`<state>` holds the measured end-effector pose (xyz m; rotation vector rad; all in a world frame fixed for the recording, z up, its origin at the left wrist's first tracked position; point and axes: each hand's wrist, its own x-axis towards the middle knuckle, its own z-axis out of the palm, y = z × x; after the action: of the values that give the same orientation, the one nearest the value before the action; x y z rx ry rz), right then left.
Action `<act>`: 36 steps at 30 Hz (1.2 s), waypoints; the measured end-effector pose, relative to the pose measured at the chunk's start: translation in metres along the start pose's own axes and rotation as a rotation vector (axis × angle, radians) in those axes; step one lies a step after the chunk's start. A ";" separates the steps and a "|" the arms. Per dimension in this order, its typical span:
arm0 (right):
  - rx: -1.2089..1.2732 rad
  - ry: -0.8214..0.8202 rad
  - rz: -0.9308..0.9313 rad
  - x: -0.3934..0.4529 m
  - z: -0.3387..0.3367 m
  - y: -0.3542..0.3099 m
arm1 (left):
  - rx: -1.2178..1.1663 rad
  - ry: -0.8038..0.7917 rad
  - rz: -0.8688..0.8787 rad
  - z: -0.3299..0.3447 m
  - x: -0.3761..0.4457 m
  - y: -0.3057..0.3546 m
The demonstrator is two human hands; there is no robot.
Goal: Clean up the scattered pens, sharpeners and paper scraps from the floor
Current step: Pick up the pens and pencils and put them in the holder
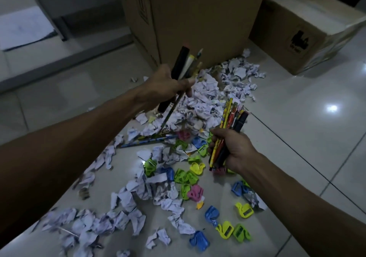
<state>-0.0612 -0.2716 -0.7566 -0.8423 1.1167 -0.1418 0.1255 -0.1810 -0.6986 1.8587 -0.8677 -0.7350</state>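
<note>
Two full hands: the left hand (168, 85), raised with arm outstretched, fingers curled round a loose fan of pens (183, 66) that could slip, and the right hand (232, 149) gripping a bundle (229, 129) above sharpeners (186, 179) and paper scraps (200, 106) littering the floor (297, 118).

Both arms reach forward, the left hand (166, 84) raised higher, the right hand (233, 149) lower, each grip closed.

Storeroom: cardboard boxes (198, 18), tiled floor (297, 118)
</note>
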 end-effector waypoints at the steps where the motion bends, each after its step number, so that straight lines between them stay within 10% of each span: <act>1: -0.002 -0.008 0.000 -0.001 0.003 0.001 | 0.006 0.013 -0.017 -0.002 -0.004 -0.003; 7: -0.018 -0.027 0.019 -0.005 0.014 0.006 | -0.056 -0.086 -0.222 0.001 -0.024 -0.039; 13: -0.018 -0.036 0.038 -0.011 0.018 0.007 | 0.697 -0.157 -0.157 0.014 -0.033 -0.069; 21: 0.004 -0.024 -0.001 -0.011 0.005 0.003 | 1.081 -0.252 -0.152 0.008 -0.052 -0.095; 36: -0.013 -0.033 0.011 -0.015 0.009 0.007 | 1.105 -0.220 -0.198 0.000 -0.056 -0.102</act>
<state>-0.0626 -0.2541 -0.7483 -0.8476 1.0922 -0.1109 0.1199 -0.1026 -0.7845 2.8961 -1.4170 -0.6209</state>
